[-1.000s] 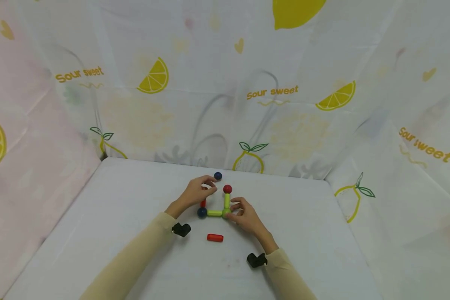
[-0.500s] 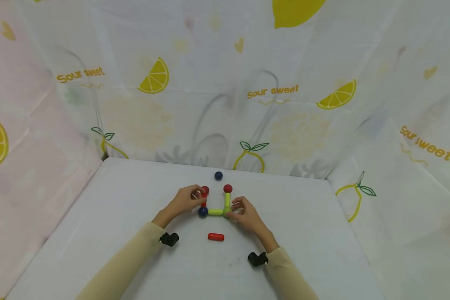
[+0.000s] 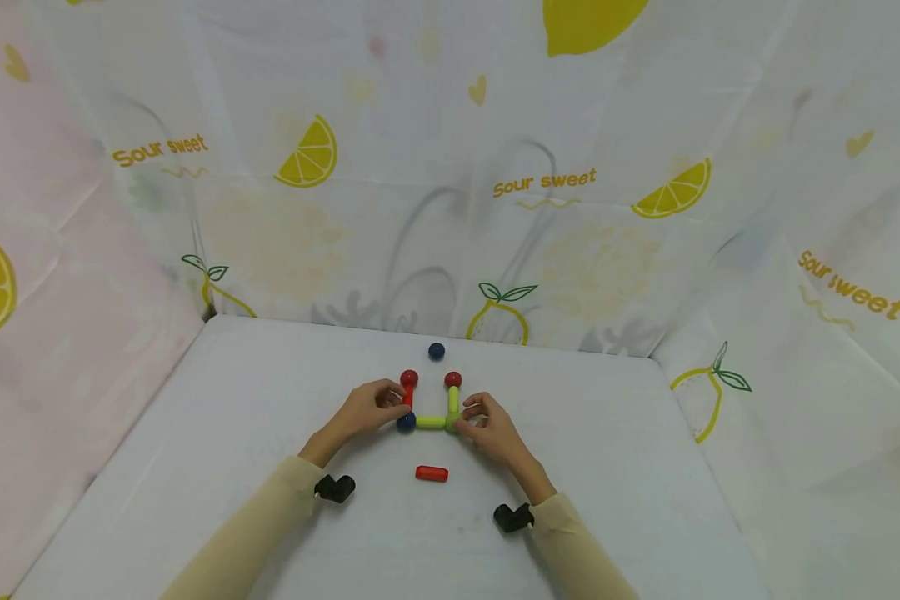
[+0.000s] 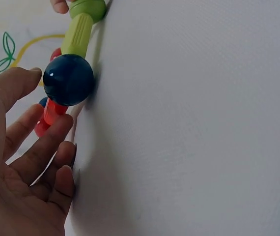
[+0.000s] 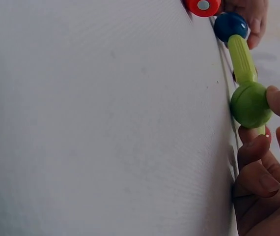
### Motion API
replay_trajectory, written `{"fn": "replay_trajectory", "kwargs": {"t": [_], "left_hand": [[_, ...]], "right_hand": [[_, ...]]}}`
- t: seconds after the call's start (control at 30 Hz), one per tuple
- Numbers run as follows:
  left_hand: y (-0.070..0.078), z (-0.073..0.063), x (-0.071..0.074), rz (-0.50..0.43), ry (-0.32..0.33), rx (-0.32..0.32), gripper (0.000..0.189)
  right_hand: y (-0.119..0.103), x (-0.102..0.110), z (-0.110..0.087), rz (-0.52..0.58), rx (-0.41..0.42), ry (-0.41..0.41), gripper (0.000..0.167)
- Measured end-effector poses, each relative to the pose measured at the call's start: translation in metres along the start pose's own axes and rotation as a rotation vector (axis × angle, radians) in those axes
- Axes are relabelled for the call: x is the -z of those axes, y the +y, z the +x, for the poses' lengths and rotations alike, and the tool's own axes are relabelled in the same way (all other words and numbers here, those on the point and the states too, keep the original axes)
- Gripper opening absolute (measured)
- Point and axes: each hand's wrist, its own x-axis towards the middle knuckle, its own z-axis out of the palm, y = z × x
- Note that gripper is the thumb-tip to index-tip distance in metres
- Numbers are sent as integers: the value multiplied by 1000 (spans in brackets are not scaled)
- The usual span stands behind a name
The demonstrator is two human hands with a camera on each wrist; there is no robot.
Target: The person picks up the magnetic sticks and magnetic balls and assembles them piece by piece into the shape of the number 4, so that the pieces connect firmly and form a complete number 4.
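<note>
A U-shaped build of magnetic rods and balls lies on the table. Its near side is a yellow-green rod (image 3: 431, 422) between a dark blue ball (image 3: 406, 422) and a green ball (image 5: 251, 104). From the blue ball a red rod (image 3: 408, 397) runs back to a red ball (image 3: 408, 378). Another yellow-green rod (image 3: 453, 400) joins the green ball to a second red ball (image 3: 453, 380). My right hand (image 3: 491, 429) pinches the green ball between thumb and finger. Loosely spread, my left hand (image 3: 369, 408) has its thumb and fingers close about the blue ball and red rod.
One loose red rod (image 3: 431, 473) lies nearer to me, its metal end facing the right wrist camera. Behind the build sits a separate dark blue ball (image 3: 437, 351). A lemon-print cloth (image 3: 420, 208) hangs behind the white table (image 3: 570, 433).
My left hand has come down and left from near the loose blue ball, along the red rod, to the near blue ball. The right hand stays at the green ball.
</note>
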Motion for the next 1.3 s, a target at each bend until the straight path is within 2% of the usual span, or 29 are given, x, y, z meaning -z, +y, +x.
{"fn": "replay_trajectory", "kwargs": {"t": [0.23, 0.4, 0.53, 0.87, 1.3], "left_hand": [[-3, -6, -1, -19, -8, -3, 41], [-7, -12, -2, -12, -50, -50, 50], [-9, -15, -3, -16, -45, -81, 48], [-8, -16, -8, -43, -13, -53, 37], [-10, -18, -7, -11, 15, -6, 36]], "right_hand": [[-2, -3, 0, -32, -8, 40, 33], [-1, -7, 0, -43, 6, 77, 31], [-1, -8, -1, -46, 12, 91, 30], [-1, -7, -3, -97, 26, 94, 22], [3, -10, -1, -153, 57, 67, 22]]}}
